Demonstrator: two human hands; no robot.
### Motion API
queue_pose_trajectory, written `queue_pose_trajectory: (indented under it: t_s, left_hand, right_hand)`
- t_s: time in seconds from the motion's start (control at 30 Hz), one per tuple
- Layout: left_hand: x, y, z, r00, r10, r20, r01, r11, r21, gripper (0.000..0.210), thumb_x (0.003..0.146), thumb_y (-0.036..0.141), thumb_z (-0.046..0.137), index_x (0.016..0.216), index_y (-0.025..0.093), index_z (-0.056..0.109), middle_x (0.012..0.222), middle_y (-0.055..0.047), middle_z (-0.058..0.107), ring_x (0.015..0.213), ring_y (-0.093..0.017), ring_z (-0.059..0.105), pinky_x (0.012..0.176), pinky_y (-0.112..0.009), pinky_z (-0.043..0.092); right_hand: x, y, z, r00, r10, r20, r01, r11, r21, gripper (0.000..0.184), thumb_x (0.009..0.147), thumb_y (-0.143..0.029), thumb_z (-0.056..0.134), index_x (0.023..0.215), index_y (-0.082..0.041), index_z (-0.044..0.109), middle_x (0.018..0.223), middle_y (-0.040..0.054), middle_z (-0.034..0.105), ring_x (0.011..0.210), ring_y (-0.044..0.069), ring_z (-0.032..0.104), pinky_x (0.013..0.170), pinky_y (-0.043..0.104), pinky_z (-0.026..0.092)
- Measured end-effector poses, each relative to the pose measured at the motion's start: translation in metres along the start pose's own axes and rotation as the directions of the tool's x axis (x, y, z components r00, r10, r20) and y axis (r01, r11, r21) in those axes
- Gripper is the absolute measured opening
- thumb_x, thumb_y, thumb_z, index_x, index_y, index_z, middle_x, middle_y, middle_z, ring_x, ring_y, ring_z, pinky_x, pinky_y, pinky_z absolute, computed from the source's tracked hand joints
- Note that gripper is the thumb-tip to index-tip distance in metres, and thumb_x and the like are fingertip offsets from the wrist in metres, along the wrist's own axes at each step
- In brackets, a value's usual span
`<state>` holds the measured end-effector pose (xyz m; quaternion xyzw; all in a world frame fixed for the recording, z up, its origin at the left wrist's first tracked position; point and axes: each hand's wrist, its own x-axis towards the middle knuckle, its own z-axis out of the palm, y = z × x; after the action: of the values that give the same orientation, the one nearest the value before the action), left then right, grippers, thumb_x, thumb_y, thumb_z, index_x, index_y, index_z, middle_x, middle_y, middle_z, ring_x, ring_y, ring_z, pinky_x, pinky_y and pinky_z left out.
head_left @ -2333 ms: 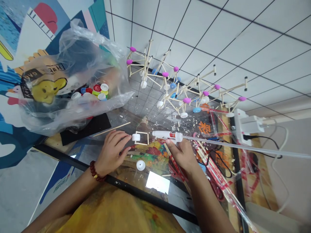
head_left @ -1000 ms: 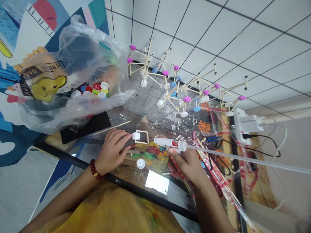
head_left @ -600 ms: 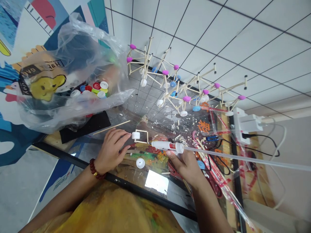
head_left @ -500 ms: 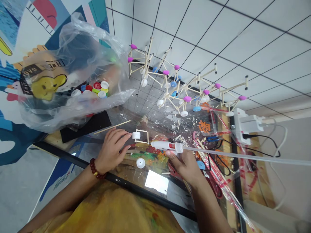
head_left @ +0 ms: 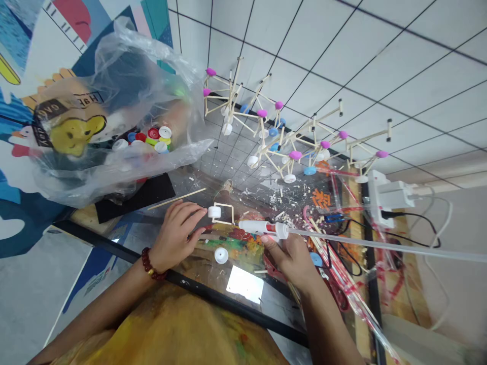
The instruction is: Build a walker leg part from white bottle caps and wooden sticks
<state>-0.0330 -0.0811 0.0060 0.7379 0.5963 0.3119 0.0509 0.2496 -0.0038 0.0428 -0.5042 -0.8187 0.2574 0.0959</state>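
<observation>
In my right hand (head_left: 291, 256) is a white glue gun (head_left: 253, 226), with a long clear glue stick (head_left: 380, 243) running out of its back to the right. Its nozzle tip is at the lower right corner of a small square frame of wooden sticks (head_left: 233, 207). A white cap wheel (head_left: 214, 212) sits at the left side of that frame. My left hand (head_left: 178, 233) lies with fingers stretched, fingertips right beside the cap; whether they touch it I cannot tell. A loose white bottle cap (head_left: 221, 255) lies nearer to me on the table.
Several stick models (head_left: 274, 147) with caps and pink pieces stand along the back. At the left is a clear plastic bag (head_left: 152, 96) holding coloured caps (head_left: 154, 133). A power strip (head_left: 380, 195), cables and red-wrapped sticks (head_left: 353, 294) lie right, and wood scraps (head_left: 281, 203) litter the table.
The whole view shifts very slightly. Both hands, the glue gun and the stick frame keep the same places relative to each other.
</observation>
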Motion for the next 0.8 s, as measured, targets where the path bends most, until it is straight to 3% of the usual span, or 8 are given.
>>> queue_pose_trajectory:
  t_s: [0.13, 0.5, 0.67, 0.8]
  left_hand:
    - [0.0005, 0.0002, -0.0002, 1.0, 0.0, -0.002, 0.0, 1.0, 0.003, 0.037, 0.087, 0.015, 0.061, 0.124, 0.019, 0.054, 0.116, -0.01, 0.063, 0.113, -0.025, 0.056, 0.108, -0.05, 0.04]
    - [0.0014, 0.0004, -0.0007, 1.0, -0.004, -0.002, 0.004, 1.0, -0.007, 0.037, 0.088, 0.015, 0.06, 0.124, 0.02, 0.055, 0.116, -0.01, 0.063, 0.113, -0.025, 0.057, 0.107, -0.049, 0.041]
    - [0.0009, 0.0004, -0.0002, 1.0, -0.004, 0.003, 0.004, 1.0, -0.006, 0.037, 0.087, 0.015, 0.06, 0.124, 0.019, 0.055, 0.117, -0.01, 0.063, 0.114, -0.025, 0.056, 0.108, -0.049, 0.04]
    - [0.0006, 0.0004, -0.0005, 1.0, -0.006, 0.008, 0.006, 1.0, -0.005, 0.037, 0.088, 0.015, 0.06, 0.124, 0.019, 0.054, 0.116, -0.01, 0.063, 0.114, -0.025, 0.056, 0.108, -0.049, 0.04]
  right_hand:
    - [-0.0005, 0.0016, 0.0015, 1.0, 0.003, -0.001, -0.003, 1.0, -0.017, 0.054, 0.096, -0.057, 0.038, 0.06, -0.019, 0.05, 0.053, 0.0008, 0.051, 0.048, 0.013, 0.043, 0.05, 0.027, 0.027]
    - [-0.0015, -0.001, -0.0021, 1.0, 0.018, 0.021, -0.018, 0.999, 0.032, 0.051, 0.096, -0.056, 0.039, 0.07, -0.017, 0.06, 0.061, 0.0047, 0.06, 0.057, 0.017, 0.053, 0.057, 0.028, 0.037]
    - [-0.0025, -0.0002, -0.0007, 0.999, 0.032, 0.001, -0.032, 0.999, 0.017, 0.054, 0.095, -0.059, 0.039, 0.061, -0.02, 0.051, 0.052, 0.0009, 0.049, 0.048, 0.013, 0.042, 0.049, 0.027, 0.028]
    - [-0.0015, -0.0022, -0.0018, 1.0, 0.026, -0.008, -0.026, 0.999, 0.04, 0.051, 0.095, -0.058, 0.039, 0.065, -0.019, 0.052, 0.054, 0.0004, 0.049, 0.05, 0.013, 0.042, 0.049, 0.026, 0.028]
